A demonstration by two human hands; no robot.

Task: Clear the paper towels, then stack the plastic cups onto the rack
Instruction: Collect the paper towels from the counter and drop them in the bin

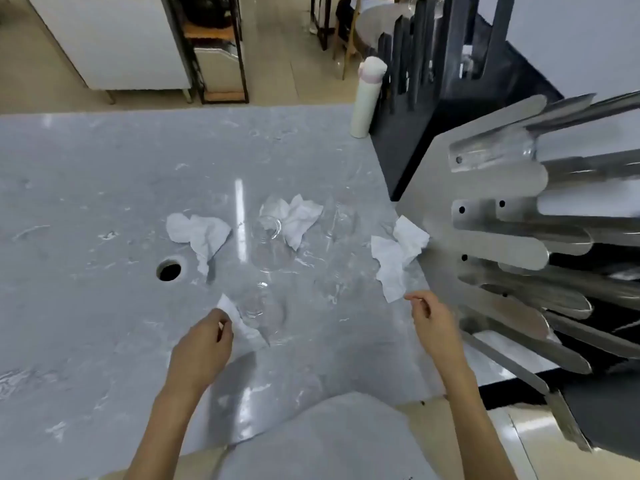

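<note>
Several crumpled white paper towels lie on the grey marble counter (86,209): one at the left (199,233), one in the middle (294,214), one at the right (398,258). A fourth towel (235,317) is pinched at its near corner by my left hand (204,344). Clear plastic cups stand among them: one (268,244) by the middle towel, one (259,306) just right of my left hand, another (341,216) further back. My right hand (433,320) hovers with fingertips close to the right towel's lower corner, holding nothing. The metal rack (502,237) with long prongs stands at the right.
A round hole (169,270) opens in the counter left of the towels. A tall white bottle (367,98) stands at the back by a dark pronged rack (433,64). Beyond the counter's far edge are a white cabinet (110,39) and a black shelf frame (218,50).
</note>
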